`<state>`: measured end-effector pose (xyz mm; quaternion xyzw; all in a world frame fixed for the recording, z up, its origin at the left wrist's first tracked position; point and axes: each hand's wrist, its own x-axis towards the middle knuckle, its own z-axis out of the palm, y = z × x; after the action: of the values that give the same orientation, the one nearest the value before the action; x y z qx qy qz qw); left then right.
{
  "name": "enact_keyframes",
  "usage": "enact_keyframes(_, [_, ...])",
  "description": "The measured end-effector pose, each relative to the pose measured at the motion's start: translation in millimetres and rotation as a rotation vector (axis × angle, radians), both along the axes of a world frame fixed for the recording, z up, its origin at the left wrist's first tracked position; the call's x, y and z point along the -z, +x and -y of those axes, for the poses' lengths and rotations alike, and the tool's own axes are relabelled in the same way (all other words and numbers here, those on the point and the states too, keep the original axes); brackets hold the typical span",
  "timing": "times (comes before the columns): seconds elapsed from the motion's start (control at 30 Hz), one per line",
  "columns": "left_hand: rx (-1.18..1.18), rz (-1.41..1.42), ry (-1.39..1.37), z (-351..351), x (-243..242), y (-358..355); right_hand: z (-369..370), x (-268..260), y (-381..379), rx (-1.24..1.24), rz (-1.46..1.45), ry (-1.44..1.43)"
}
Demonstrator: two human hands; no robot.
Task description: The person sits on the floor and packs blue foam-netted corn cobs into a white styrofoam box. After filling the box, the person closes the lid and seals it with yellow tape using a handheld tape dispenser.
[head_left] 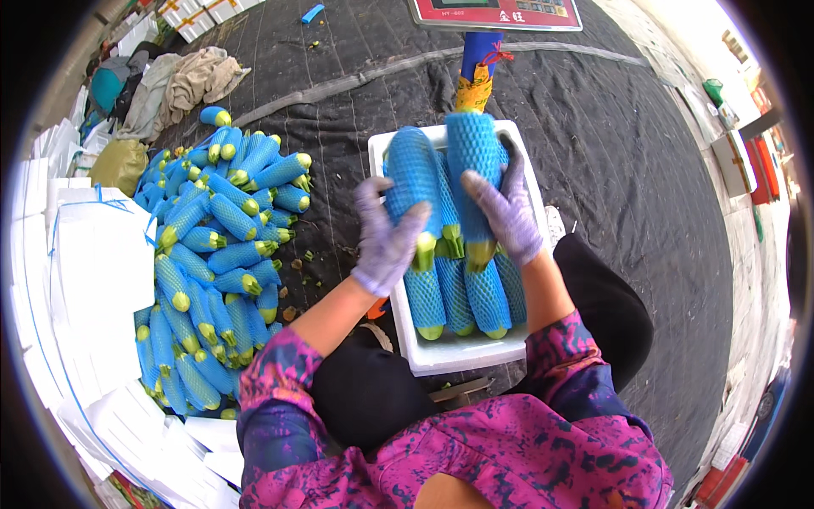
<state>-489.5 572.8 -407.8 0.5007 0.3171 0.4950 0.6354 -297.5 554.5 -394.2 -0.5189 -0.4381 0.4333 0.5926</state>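
A white foam box [416, 361] stands before me, with several zucchini in blue foam-net sleeves [455, 299] laid lengthwise inside. My left hand [389, 235], in a pale purple knit glove, grips a sleeved zucchini [412, 181] over the box's left side. In the same kind of glove, my right hand [509, 213] holds another sleeved zucchini [472, 165] on the right. Both held ones have their green stem ends towards me, and they overlap the zucchini beneath. Whether they touch those below, I cannot tell.
Left of the box lies a large heap of sleeved zucchini [232, 216]. White foam boxes [102, 267] are stacked at the far left. Behind my box rises a scale's blue post [478, 54] with a red display head [496, 16]. Crumpled cloths [197, 83] lie at upper left on black ground sheeting [623, 159].
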Motion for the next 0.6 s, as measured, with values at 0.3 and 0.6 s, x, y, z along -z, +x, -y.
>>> enact_keyframes(0.3, [-0.197,-0.89,0.512,-26,63,22,-30,59,19,-0.074,0.184,-0.177])
enact_keyframes(0.6, [-1.143,-0.921,0.059,9,131,-198,-35,67,29,-0.009,0.601,-0.225])
